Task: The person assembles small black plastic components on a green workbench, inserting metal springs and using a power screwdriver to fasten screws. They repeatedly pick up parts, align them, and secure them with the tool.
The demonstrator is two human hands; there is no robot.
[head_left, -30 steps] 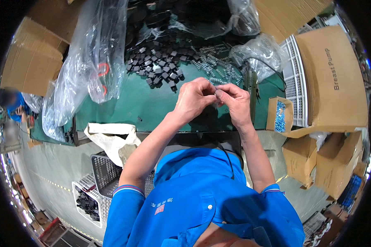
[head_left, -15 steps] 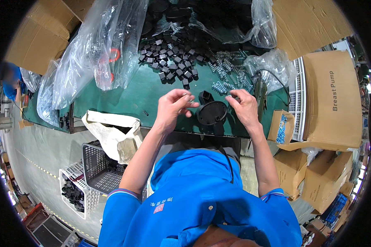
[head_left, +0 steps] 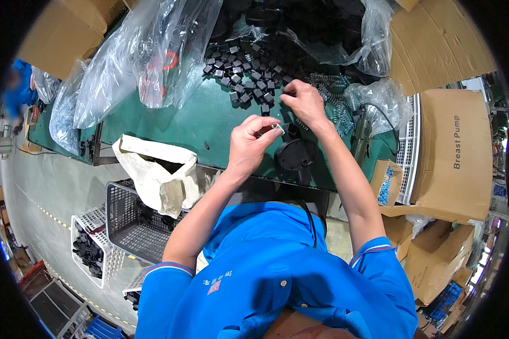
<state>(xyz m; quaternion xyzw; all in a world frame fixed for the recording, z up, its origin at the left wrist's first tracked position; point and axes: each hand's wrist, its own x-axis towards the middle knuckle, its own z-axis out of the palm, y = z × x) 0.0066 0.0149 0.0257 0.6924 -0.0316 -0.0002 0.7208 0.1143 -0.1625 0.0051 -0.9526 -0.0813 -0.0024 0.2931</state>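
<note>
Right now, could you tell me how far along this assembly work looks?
Done: a black round part lies on the green table. In hand: the left hand pinches a small metal spring; the right hand reaches the pile of small black blocks. Left: many blocks and loose springs.

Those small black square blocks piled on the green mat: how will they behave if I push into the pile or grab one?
The small black blocks look rigid and light, so a push would probably scatter them across the green mat. Squarish sides suggest sliding, not rolling. The right hand reaches them with fingertips, so a pinch likely suffices.
</note>
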